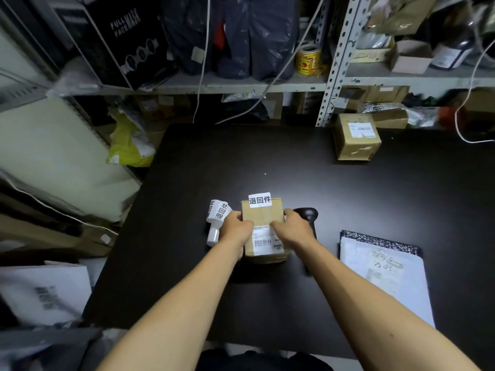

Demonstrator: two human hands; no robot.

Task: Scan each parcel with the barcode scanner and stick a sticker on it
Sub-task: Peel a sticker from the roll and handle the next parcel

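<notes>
Both hands grip a small cardboard parcel (pixel 263 226) on a black table (pixel 348 199).
A white sticker (pixel 259 200) sits at its far edge; left hand (pixel 237 227) and right hand (pixel 290 227) grasp its sides, sticker roll (pixel 217 218) and barcode scanner (pixel 306 214) beside it.

My black table (pixel 267 156) has a small cardboard box (pixel 263 218) dead center, sticker roll (pixel 218 219) at its 9 o'clock, scanner (pixel 308 214) at 3, white mailer (pixel 380 274) around 4, another box (pixel 356 136) up at 1.

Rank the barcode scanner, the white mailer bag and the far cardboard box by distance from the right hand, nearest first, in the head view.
From the right hand:
1. Barcode scanner, just beside it, to its right.
2. White mailer bag, lower right on the table.
3. Far cardboard box, at the table's back edge.
</notes>
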